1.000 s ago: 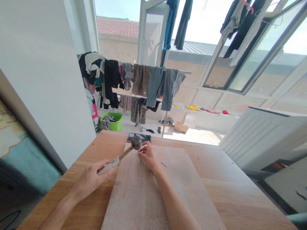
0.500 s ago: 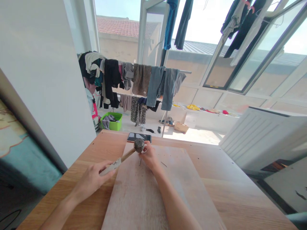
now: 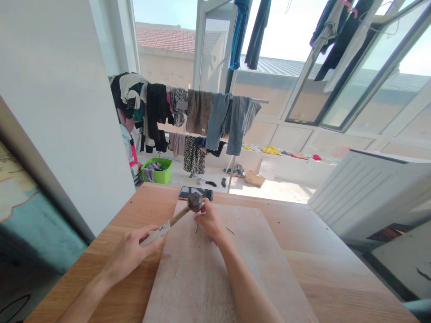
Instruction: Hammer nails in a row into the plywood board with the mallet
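Note:
My left hand is wrapped round the pale lower handle of a hammer, which slants up and away to the right. Its round, dark grey head hangs over the far part of a worn wooden board. My right hand has its fingers curled in a pinch right beside the hammer head. The head partly hides those fingertips, so what they hold does not show. Just below the thumb, a thin nail stands at the board. Another nail lies on the board, right of my right wrist.
The board rests on a wood-grain table. A phone lies at the table's far edge, behind the hammer head. Beyond are a clothes rack with laundry, a green basket, and a white panel to the right.
The hammer head has shifted very slightly to the left and up. Both hands keep nearly the same place and hold.

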Available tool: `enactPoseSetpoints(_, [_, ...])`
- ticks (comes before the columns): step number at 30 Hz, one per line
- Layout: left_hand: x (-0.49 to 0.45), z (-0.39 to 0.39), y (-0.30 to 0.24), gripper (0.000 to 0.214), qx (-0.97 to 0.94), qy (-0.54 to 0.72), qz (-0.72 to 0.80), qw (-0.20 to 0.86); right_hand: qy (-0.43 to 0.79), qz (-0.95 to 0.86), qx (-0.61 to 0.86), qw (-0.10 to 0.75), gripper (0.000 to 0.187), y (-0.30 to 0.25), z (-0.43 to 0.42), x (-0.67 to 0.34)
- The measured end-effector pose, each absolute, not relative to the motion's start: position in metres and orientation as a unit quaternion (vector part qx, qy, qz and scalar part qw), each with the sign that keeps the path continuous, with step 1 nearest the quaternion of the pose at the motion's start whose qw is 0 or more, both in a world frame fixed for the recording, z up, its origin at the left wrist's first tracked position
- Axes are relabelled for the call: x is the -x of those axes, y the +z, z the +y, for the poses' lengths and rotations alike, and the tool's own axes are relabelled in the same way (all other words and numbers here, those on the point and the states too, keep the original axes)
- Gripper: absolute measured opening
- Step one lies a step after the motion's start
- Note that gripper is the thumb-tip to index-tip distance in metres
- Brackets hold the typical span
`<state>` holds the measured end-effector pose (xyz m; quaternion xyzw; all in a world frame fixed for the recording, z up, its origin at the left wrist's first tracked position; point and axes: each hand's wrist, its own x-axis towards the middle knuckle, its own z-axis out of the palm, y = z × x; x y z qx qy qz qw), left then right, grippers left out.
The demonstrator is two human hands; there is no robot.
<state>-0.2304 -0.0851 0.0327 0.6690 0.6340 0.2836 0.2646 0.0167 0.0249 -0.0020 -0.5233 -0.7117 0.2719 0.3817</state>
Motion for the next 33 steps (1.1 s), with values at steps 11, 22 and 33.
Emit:
enactPoseSetpoints(11, [0.231,-0.084,0.032,0.061,-0.631,0.320,0.659,0.256,0.248,-0.786,0.509,0.250,0.022,0.040,0.018,-0.050])
enactPoseSetpoints(22, [0.230,-0.083,0.033,0.059,-0.621,0.311,0.667,0.270,0.172,-0.871,0.452,0.084,0.028,0.048,-0.001,-0.013])
enactPoseSetpoints(33, [0.229,-0.084,0.030,0.061,-0.617,0.322,0.656,0.293,0.215,-0.812,0.473,0.267,0.020,0.041,0.018,-0.033])
